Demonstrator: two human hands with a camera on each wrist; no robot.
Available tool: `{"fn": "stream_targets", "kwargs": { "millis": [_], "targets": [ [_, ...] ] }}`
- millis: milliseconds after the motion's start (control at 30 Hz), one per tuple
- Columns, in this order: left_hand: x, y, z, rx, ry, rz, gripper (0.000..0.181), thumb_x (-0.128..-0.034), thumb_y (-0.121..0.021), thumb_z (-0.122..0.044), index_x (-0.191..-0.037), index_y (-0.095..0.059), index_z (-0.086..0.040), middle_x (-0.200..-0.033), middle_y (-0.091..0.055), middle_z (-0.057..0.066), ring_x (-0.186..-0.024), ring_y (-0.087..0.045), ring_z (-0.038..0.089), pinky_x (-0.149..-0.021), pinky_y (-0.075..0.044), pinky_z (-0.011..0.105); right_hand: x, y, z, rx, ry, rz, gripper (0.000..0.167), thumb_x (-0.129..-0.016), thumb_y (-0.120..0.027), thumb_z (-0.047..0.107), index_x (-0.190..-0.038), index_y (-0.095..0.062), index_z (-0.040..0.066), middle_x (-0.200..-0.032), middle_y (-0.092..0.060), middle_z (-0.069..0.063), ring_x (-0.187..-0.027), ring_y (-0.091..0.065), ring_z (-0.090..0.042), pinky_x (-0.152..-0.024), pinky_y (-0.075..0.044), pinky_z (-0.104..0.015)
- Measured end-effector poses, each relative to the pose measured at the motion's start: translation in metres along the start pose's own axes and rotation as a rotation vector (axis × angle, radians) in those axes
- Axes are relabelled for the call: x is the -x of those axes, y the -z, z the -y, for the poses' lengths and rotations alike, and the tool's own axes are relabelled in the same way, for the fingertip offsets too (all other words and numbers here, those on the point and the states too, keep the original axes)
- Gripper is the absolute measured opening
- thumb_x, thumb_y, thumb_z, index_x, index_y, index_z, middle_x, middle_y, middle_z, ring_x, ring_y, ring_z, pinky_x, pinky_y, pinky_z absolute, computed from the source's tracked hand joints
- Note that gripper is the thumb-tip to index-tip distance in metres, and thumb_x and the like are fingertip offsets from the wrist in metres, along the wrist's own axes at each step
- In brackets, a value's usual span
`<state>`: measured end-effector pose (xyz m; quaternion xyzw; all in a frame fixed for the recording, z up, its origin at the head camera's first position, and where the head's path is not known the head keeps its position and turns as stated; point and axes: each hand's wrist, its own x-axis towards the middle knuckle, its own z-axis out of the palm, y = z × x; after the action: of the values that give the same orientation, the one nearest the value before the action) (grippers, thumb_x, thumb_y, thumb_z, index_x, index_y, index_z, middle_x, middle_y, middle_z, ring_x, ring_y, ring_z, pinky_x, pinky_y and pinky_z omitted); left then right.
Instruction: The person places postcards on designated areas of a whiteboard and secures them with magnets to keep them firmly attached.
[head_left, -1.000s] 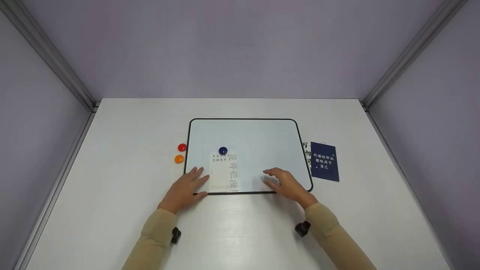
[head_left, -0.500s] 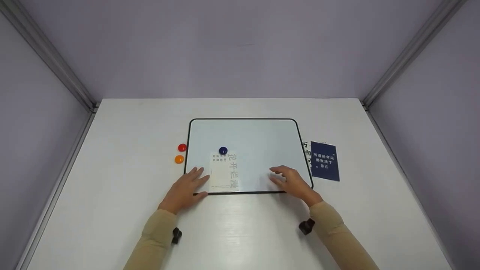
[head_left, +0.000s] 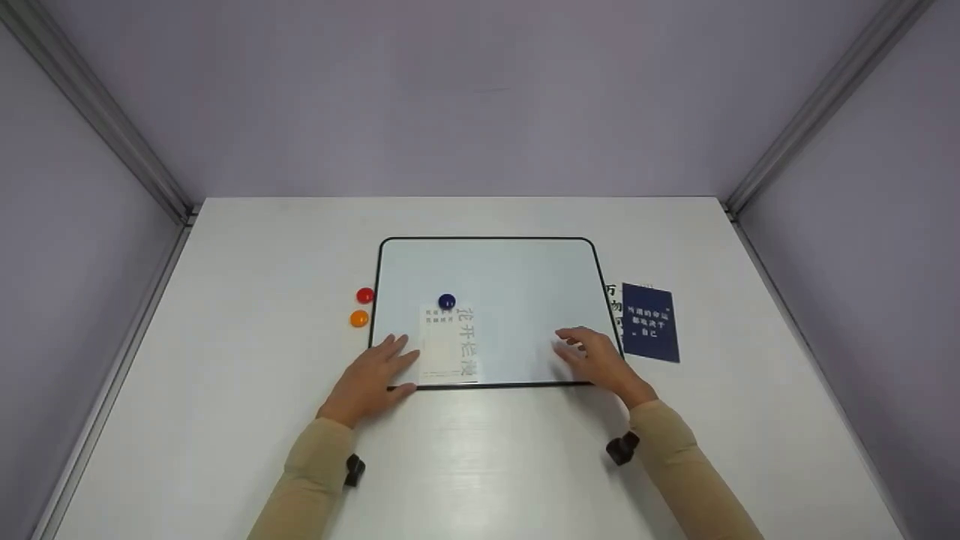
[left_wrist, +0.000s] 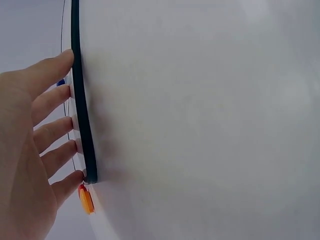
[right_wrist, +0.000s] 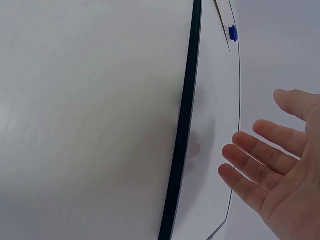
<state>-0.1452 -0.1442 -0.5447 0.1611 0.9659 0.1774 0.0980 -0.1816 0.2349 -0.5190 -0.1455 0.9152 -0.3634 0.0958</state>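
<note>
A whiteboard [head_left: 517,292] with a black frame lies on the table. On its left part lies a white card [head_left: 442,349] with grey characters, a dark blue round magnet [head_left: 447,301] at the card's top edge. My left hand [head_left: 369,379], fingers spread, rests on the board's lower left corner, left of the card. My right hand [head_left: 600,361] hovers over the board's lower right part, fingers loosely bent and holding nothing. In the right wrist view the right hand [right_wrist: 285,165] is apart from the black frame [right_wrist: 182,125].
Left of the board lie a red magnet [head_left: 365,295] and an orange magnet [head_left: 359,319]. To its right, a dark blue card [head_left: 651,322] with white characters partly covers a white card with black characters [head_left: 615,306]. Walls stand behind and at both sides.
My right hand has moved rightward over the board, slightly away from me. My left hand, the cards and the magnets have stayed in place.
</note>
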Motion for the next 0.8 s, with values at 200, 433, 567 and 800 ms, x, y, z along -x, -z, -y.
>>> {"fn": "stream_targets", "kwargs": {
  "millis": [200,433,567,800],
  "targets": [
    [-0.001,0.000,0.000,0.009,0.001,0.007,0.057,-0.0920,-0.062,-0.040,-0.144,-0.046,-0.021,-0.158,-0.034,0.004,-0.150,-0.027,0.026,-0.124,-0.026,0.047,0.002,0.007,-0.007,-0.014,-0.041,-0.015,0.040,-0.097,-0.056,0.018,-0.130,-0.055,-0.005,-0.130,-0.060,-0.025,-0.118,-0.059,-0.038,-0.101,-0.049,-0.052],
    [-0.001,-0.001,0.002,0.006,-0.007,-0.007,0.057,-0.0916,-0.063,-0.039,-0.143,-0.047,-0.021,-0.158,-0.035,0.004,-0.150,-0.029,0.026,-0.123,-0.026,0.047,0.002,0.013,-0.012,0.007,-0.041,-0.050,0.039,-0.096,-0.057,0.017,-0.128,-0.056,-0.006,-0.128,-0.061,-0.026,-0.115,-0.059,-0.039,-0.099,-0.050,-0.052],
    [-0.001,-0.001,0.002,0.004,-0.015,-0.010,0.057,-0.0916,-0.063,-0.039,-0.143,-0.047,-0.020,-0.158,-0.036,0.004,-0.149,-0.029,0.027,-0.123,-0.027,0.047,0.003,0.016,-0.017,0.021,-0.039,-0.069,0.038,-0.096,-0.058,0.015,-0.127,-0.057,-0.007,-0.127,-0.061,-0.027,-0.115,-0.060,-0.040,-0.099,-0.051,-0.052],
    [-0.002,-0.001,0.002,0.013,-0.014,0.001,0.058,-0.0920,-0.062,-0.038,-0.145,-0.045,-0.022,-0.159,-0.034,0.004,-0.150,-0.027,0.027,-0.123,-0.026,0.047,0.005,0.023,-0.027,0.017,-0.060,-0.091,0.038,-0.097,-0.057,0.016,-0.127,-0.056,-0.007,-0.128,-0.060,-0.027,-0.115,-0.059,-0.040,-0.099,-0.050,-0.052]
  ]
}}
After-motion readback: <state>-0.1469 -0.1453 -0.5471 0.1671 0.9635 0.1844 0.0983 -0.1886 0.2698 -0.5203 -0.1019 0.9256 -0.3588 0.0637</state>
